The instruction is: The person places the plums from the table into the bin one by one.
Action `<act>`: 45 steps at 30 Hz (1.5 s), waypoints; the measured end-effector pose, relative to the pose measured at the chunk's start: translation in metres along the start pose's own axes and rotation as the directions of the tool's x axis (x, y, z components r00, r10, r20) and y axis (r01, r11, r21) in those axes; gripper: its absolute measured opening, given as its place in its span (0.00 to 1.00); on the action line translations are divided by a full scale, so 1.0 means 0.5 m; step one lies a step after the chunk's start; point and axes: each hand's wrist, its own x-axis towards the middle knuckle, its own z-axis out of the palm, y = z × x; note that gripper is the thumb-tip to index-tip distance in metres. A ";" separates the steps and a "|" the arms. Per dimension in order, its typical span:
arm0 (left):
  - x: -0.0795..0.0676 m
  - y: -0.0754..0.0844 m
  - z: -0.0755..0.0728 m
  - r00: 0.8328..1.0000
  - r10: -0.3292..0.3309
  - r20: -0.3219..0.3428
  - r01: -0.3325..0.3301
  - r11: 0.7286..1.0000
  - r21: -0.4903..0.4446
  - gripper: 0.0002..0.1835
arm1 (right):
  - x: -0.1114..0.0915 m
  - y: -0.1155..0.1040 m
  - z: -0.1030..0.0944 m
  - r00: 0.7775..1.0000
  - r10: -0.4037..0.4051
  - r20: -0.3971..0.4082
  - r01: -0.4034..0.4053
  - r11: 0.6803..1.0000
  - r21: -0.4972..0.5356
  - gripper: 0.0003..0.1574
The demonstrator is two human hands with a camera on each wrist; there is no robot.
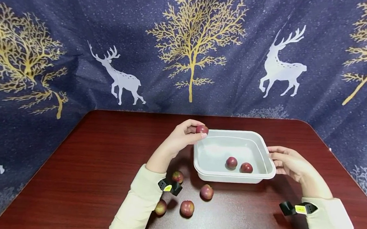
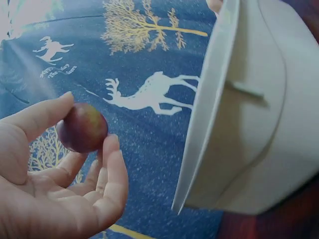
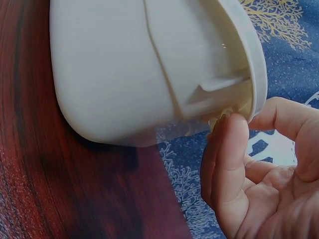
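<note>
My left hand (image 1: 184,134) pinches a plum (image 1: 202,129) between thumb and fingertips, at the upper left corner of a white plastic basin (image 1: 202,173). In the left wrist view this plum (image 2: 82,127) is dark red with a yellowish patch, held off to the side of the basin's wall (image 2: 249,149). Two more plums, one (image 1: 231,162) beside the other (image 1: 246,167), lie inside the basin near its front side. At the basin's right end, my right hand (image 1: 288,162) grips the rim; the right wrist view has its fingertips (image 3: 232,134) tucked under the rim.
Several plums lie on the dark red table (image 1: 80,177) left and in front of the basin: one (image 1: 206,192), another (image 1: 187,208), one (image 1: 177,177) by the left wrist and one (image 1: 160,207) partly behind the left sleeve. A blue patterned cloth (image 1: 168,77) hangs behind.
</note>
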 end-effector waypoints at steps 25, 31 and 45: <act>-0.003 0.000 0.021 0.972 -0.154 0.179 0.206 0.923 -0.324 0.10 | 0.003 -0.001 0.003 1.000 0.011 -0.022 -0.011 1.000 -0.002 0.15; 0.006 0.003 0.031 0.957 -0.170 0.236 0.229 0.940 -0.252 0.12 | -0.001 0.000 0.000 1.000 0.009 -0.021 -0.009 1.000 0.002 0.16; 0.033 -0.001 0.073 0.918 -0.281 0.280 0.306 0.951 -0.050 0.22 | 0.000 -0.005 0.005 0.997 0.021 -0.072 -0.025 0.997 -0.066 0.16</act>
